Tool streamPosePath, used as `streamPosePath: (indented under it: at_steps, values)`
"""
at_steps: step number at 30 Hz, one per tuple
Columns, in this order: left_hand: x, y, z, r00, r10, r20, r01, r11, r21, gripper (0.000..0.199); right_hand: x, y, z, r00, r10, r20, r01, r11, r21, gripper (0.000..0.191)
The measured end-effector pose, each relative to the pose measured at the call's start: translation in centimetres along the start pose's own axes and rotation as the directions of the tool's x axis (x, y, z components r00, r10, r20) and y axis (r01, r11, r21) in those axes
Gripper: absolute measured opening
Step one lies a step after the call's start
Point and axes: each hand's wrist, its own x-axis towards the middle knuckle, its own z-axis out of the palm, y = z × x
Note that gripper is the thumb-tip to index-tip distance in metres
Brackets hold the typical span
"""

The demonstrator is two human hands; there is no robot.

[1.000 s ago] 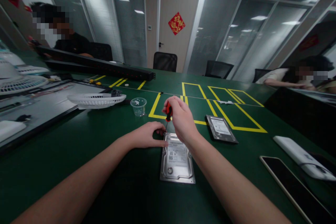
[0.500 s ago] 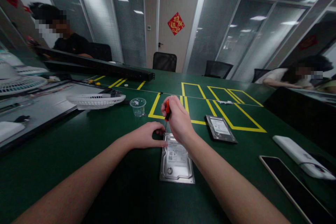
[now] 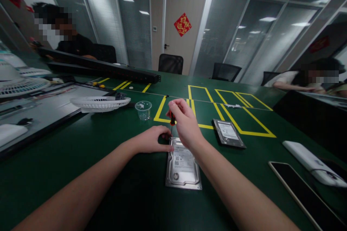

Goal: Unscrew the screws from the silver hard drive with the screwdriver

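A silver hard drive [image 3: 184, 166] lies label up on the green table in front of me. My left hand [image 3: 153, 139] grips its far left corner, thumb on the top edge and fingers curled by the corner. In my right hand [image 3: 185, 121] is a screwdriver [image 3: 172, 118] with an orange and black handle, held upright. Its thin shaft runs down to the drive's far left corner, close to my left fingertips; the tip itself is too small to make out. Part of the drive is hidden behind my right wrist.
Right of my hands lies a second hard drive [image 3: 229, 133]. A clear plastic cup [image 3: 143, 110] with small bits stands left, beside a white fan grille [image 3: 100, 104]. A phone [image 3: 298, 195] and a white device [image 3: 311, 162] lie right. Two people sit across the table.
My right hand has turned slightly around the screwdriver's handle, and its fingers now cover more of the orange top. My left hand and the hard drive stay in place.
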Motion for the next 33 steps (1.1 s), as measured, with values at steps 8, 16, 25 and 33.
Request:
streamPosePath:
  at_steps: [8, 16, 25, 33]
  values:
    - [-0.02, 0.13, -0.06, 1.0, 0.006, -0.004, -0.006, 1.0, 0.008, 0.048, 0.2, -0.22, -0.05, 1.0, 0.007, -0.003, -0.007, 1.0, 0.022, 0.025]
    - [0.05, 0.18, -0.05, 1.0, 0.008, -0.004, -0.008, 1.0, -0.005, 0.045, 0.39, -0.24, -0.36, 1.0, -0.02, -0.002, 0.02, 0.998, -0.057, 0.021]
    - [0.05, 0.02, 0.03, 1.0, 0.013, -0.005, -0.013, 1.0, -0.007, 0.045, 0.23, -0.46, -0.09, 0.998, 0.053, -0.039, -0.053, 0.999, -0.001, 0.021]
    - [0.08, -0.22, -0.07, 1.0, 0.014, 0.011, -0.014, 1.0, -0.002, 0.046, 0.44, -0.26, -0.49, 0.998, 0.026, -0.065, -0.027, 0.999, -0.022, 0.023]
